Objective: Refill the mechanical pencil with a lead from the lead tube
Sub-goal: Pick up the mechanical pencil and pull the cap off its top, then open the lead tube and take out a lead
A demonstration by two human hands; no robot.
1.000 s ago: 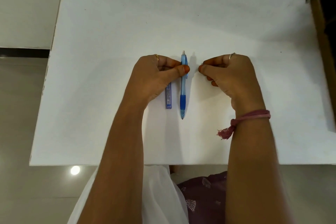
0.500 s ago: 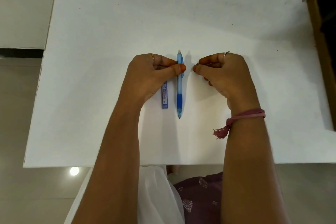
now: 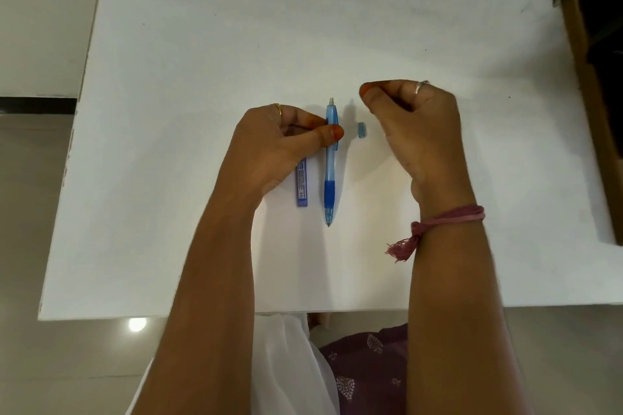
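judging from the layout, the task is assessed as barely begun. the mechanical pencil (image 3: 329, 163) is held flat on the white table (image 3: 202, 61), pinched near its clip between thumb and fingers of the left hand (image 3: 279, 141). a small blue cap (image 3: 361, 130) is seen lying loose just right of the barrel, apart from it, so the eraser end is taken as uncovered. the lead tube (image 3: 302, 186) is noted beside the pencil, partly under the left hand, apparently unopened. the right hand (image 3: 409, 118) is raised, fingers curled; nothing is seen held in it. lead extraction and insertion are left.
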